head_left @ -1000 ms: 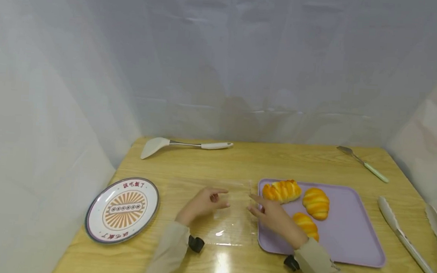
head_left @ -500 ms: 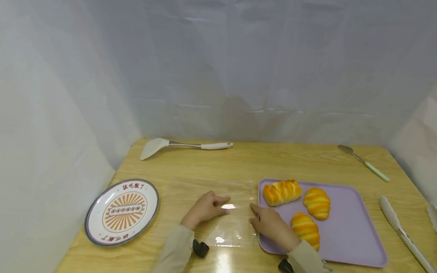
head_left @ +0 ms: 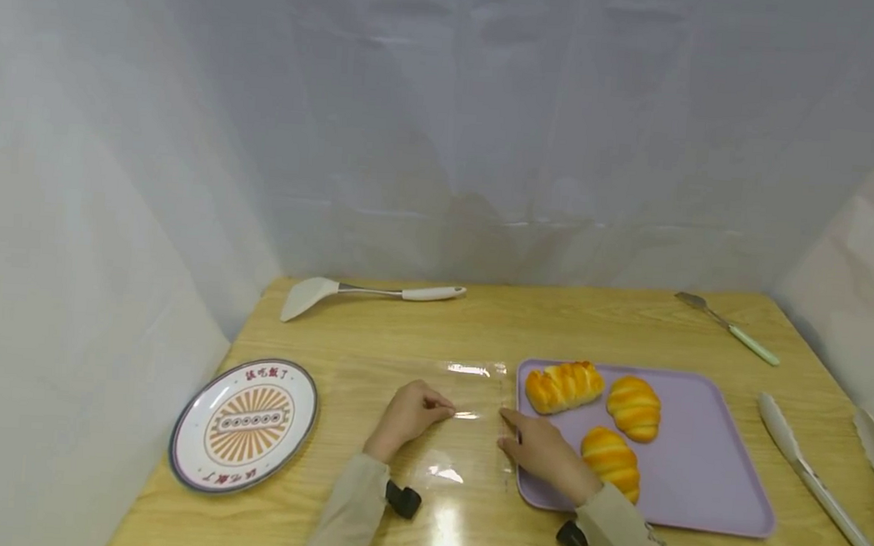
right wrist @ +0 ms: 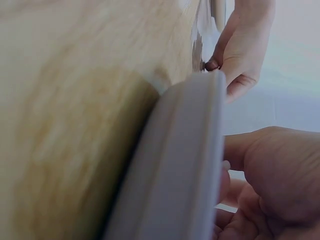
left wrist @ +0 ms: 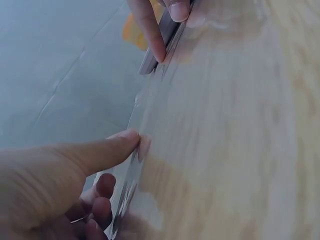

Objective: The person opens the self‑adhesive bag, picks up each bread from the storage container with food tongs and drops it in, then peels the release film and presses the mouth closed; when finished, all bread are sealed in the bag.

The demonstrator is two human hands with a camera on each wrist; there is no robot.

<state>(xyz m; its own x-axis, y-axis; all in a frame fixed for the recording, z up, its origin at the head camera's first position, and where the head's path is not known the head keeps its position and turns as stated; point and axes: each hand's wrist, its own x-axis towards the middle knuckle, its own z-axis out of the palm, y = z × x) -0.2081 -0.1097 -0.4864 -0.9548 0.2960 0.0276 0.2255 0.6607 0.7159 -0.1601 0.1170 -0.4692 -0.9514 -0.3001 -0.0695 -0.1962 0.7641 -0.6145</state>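
A clear flat plastic bag (head_left: 471, 459) lies on the wooden table between the plate and the tray. My left hand (head_left: 409, 417) is over its middle, thumb and forefinger brought together and pinching the film; in the left wrist view the thumb tip (left wrist: 131, 136) meets the shiny plastic. Extended fingers of my right hand (head_left: 542, 451) touch the bag's right edge, thumb and forefinger apart, beside the purple tray (head_left: 711, 457). On that tray sit three bread rolls, a braided roll (head_left: 565, 387), an upper spiral roll (head_left: 635, 408) and a lower spiral roll (head_left: 612, 461) partly behind the right hand.
At left stands a patterned plate (head_left: 190, 429). A white-handled turner (head_left: 368, 290) lies along the back, and a small green-handled spatula (head_left: 730, 324) at the back right. Tongs (head_left: 815, 480) lie at the right edge. White sheeting (head_left: 445, 140) encloses the table.
The left thumb and forefinger have come together on the film. My right hand has shifted slightly toward me, down along the bag's edge, then stayed there. Glints on the plastic have shifted.
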